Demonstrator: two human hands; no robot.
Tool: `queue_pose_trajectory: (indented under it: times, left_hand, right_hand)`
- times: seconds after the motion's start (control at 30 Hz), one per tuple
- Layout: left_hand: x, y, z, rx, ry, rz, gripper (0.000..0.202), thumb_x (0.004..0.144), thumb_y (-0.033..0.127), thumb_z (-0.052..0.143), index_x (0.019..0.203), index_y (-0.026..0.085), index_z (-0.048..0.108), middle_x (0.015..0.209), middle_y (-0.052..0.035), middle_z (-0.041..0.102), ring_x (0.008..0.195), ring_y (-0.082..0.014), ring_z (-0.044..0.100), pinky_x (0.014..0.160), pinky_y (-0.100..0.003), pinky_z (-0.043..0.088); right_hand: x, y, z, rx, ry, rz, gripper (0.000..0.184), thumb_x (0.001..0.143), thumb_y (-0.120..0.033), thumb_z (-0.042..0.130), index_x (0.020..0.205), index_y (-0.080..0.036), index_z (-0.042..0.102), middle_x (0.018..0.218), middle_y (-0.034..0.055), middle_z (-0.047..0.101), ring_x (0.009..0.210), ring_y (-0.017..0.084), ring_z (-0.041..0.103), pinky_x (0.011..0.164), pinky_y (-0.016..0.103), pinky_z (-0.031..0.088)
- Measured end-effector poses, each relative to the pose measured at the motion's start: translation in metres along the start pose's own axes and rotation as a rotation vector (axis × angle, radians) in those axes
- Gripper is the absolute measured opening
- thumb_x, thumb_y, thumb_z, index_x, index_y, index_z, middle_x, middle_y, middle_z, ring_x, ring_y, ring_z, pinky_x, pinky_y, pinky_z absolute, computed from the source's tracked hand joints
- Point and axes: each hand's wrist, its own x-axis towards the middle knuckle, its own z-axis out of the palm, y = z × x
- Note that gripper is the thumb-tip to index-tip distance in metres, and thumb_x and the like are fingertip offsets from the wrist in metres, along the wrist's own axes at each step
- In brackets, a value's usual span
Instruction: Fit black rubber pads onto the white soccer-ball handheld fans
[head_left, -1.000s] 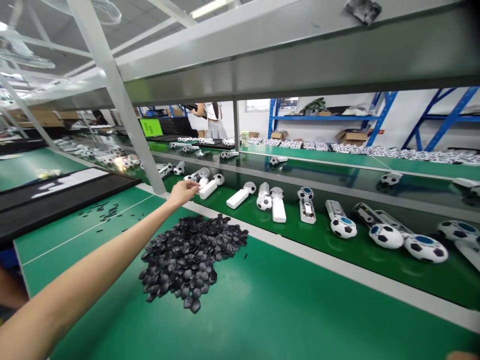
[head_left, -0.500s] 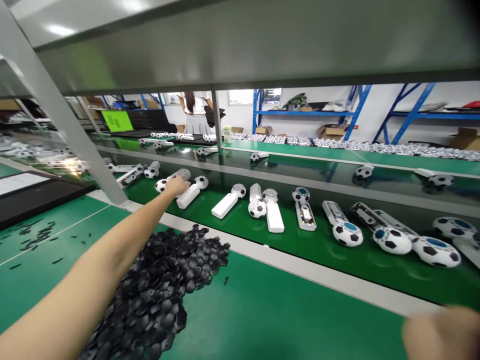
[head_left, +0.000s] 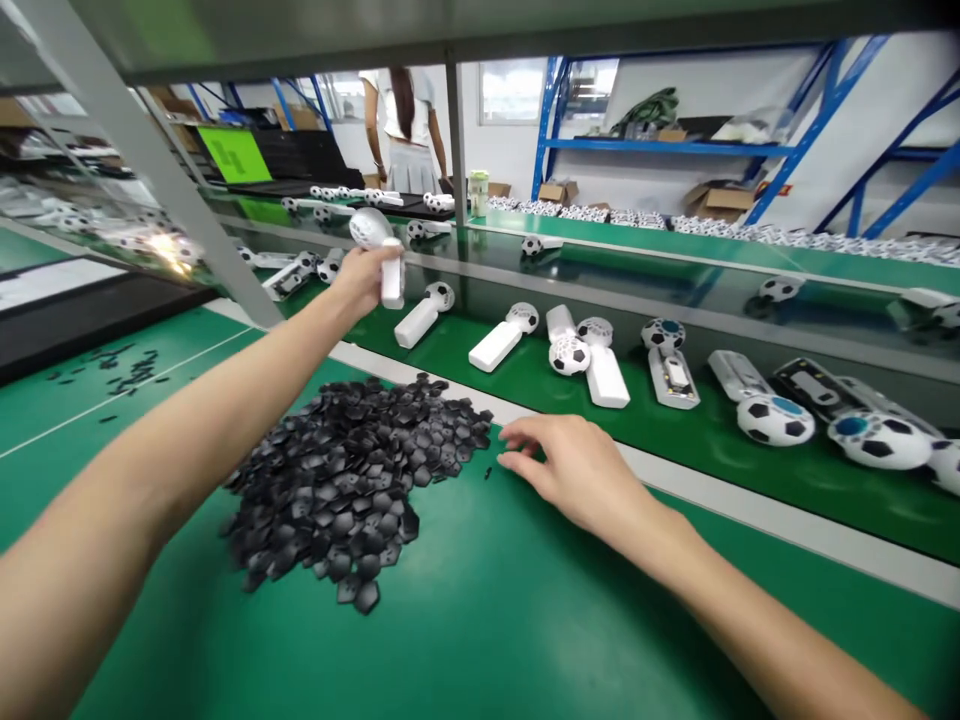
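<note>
My left hand [head_left: 361, 278] grips a white device with a rounded ball-like head [head_left: 369, 228] and a white rectangular handle [head_left: 393, 280], lifted above the green belt. My fingers hide part of it. My right hand [head_left: 574, 462] hovers over the green table with thumb and fingers apart, holding nothing. Just left of its fingertips lies a heap of small black five-sided plastic pieces [head_left: 337, 470]. One tiny black piece [head_left: 488, 472] sits between the heap and that hand.
Several white devices with soccer-ball heads [head_left: 496, 340] lie along the green belt [head_left: 525, 385]. A grey post [head_left: 161, 170] rises at left, beside a black tray [head_left: 82, 310]. An overhead metal panel [head_left: 300, 35] spans the top. A person [head_left: 405, 130] stands beyond the far line.
My left hand has raised the soccer-ball device off the belt. My right hand has come in from the lower right corner towards the black heap. The view has tilted down.
</note>
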Motion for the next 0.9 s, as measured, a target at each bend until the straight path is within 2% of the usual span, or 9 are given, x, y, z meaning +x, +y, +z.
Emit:
queue_pose_trajectory:
  times: [0.1, 0.17, 0.27, 0.4, 0.47, 0.57, 0.63, 0.73, 0.9]
  left_hand:
    - [-0.037, 0.024, -0.008, -0.116, -0.127, -0.063, 0.027, 0.101, 0.039, 0.072, 0.107, 0.016, 0.06, 0.072, 0.002, 0.059, 0.072, -0.016, 0.058, 0.075, -0.036, 0.054]
    - [-0.065, 0.035, -0.011, -0.176, -0.159, -0.062, 0.024, 0.098, 0.033, 0.075, 0.104, 0.017, 0.058, 0.07, 0.0022, 0.057, 0.071, -0.0153, 0.056, 0.072, -0.034, 0.052]
    - [-0.108, 0.047, -0.013, -0.244, -0.205, -0.006, 0.017, 0.092, 0.021, 0.074, 0.097, 0.017, 0.059, 0.081, -0.0015, 0.065, 0.074, -0.0144, 0.057, 0.067, -0.031, 0.048]
    - [-0.154, 0.063, -0.011, -0.287, -0.279, 0.055, 0.022, 0.082, 0.013, 0.073, 0.1, 0.019, 0.062, 0.108, -0.0048, 0.075, 0.077, -0.0164, 0.058, 0.058, -0.03, 0.047]
    - [-0.17, 0.069, -0.009, -0.331, -0.322, 0.046, 0.025, 0.078, 0.009, 0.07, 0.1, 0.018, 0.063, 0.109, -0.0054, 0.075, 0.077, -0.0161, 0.058, 0.056, -0.029, 0.047]
    - [-0.191, 0.075, 0.0, -0.41, -0.374, 0.04, 0.031, 0.072, 0.006, 0.069, 0.101, 0.017, 0.064, 0.103, -0.0047, 0.074, 0.074, -0.0137, 0.058, 0.057, -0.028, 0.05]
    - [-0.206, 0.077, 0.011, -0.455, -0.401, 0.003, 0.029, 0.072, 0.008, 0.072, 0.098, 0.016, 0.064, 0.098, -0.0035, 0.072, 0.073, -0.0122, 0.059, 0.058, -0.026, 0.051]
    - [-0.231, 0.078, 0.036, -0.523, -0.447, -0.091, 0.024, 0.074, 0.013, 0.074, 0.094, 0.016, 0.062, 0.091, -0.0018, 0.067, 0.07, -0.0118, 0.06, 0.057, -0.025, 0.052]
    - [-0.267, 0.072, 0.074, -0.532, -0.542, -0.106, 0.026, 0.077, 0.015, 0.076, 0.096, 0.018, 0.058, 0.082, 0.0002, 0.062, 0.071, -0.0133, 0.06, 0.059, -0.025, 0.051]
  right_hand:
    - [0.015, -0.003, 0.009, -0.017, -0.012, 0.035, 0.016, 0.1, -0.027, 0.076, 0.114, -0.023, 0.084, 0.107, 0.0044, 0.086, 0.103, 0.029, 0.079, 0.08, 0.037, 0.051]
    - [0.024, -0.006, 0.014, -0.021, -0.007, 0.061, 0.014, 0.1, -0.03, 0.076, 0.109, -0.024, 0.085, 0.102, 0.0037, 0.086, 0.1, 0.03, 0.079, 0.075, 0.037, 0.048]
    - [0.035, -0.009, 0.02, -0.031, 0.014, 0.098, 0.008, 0.097, -0.028, 0.079, 0.096, -0.024, 0.086, 0.094, 0.0037, 0.085, 0.093, 0.03, 0.078, 0.067, 0.035, 0.044]
    - [0.03, -0.003, 0.021, 0.0, 0.047, 0.084, 0.008, 0.094, -0.027, 0.084, 0.086, -0.024, 0.083, 0.083, 0.0001, 0.083, 0.081, 0.024, 0.077, 0.065, 0.033, 0.045]
    - [0.014, 0.004, 0.017, 0.024, 0.169, -0.068, 0.007, 0.096, -0.026, 0.083, 0.089, -0.025, 0.082, 0.087, -0.001, 0.084, 0.081, 0.021, 0.077, 0.068, 0.031, 0.05]
    - [-0.019, 0.012, 0.004, -0.044, 0.514, -0.577, 0.005, 0.099, -0.017, 0.079, 0.096, -0.021, 0.08, 0.094, 0.0013, 0.084, 0.081, 0.017, 0.078, 0.071, 0.028, 0.055]
    - [-0.043, 0.013, -0.008, -0.183, 0.686, -0.819, 0.008, 0.098, -0.01, 0.078, 0.099, -0.018, 0.078, 0.092, 0.0043, 0.084, 0.077, 0.016, 0.078, 0.067, 0.027, 0.056]
    - [-0.071, 0.012, -0.022, -0.311, 0.793, -0.954, 0.013, 0.094, -0.002, 0.078, 0.098, -0.014, 0.078, 0.087, 0.0074, 0.083, 0.075, 0.017, 0.08, 0.067, 0.027, 0.059]
    - [-0.094, 0.017, -0.033, -0.385, 0.829, -0.974, 0.017, 0.099, -0.004, 0.074, 0.102, -0.019, 0.081, 0.094, 0.0046, 0.086, 0.081, 0.017, 0.082, 0.072, 0.026, 0.065]
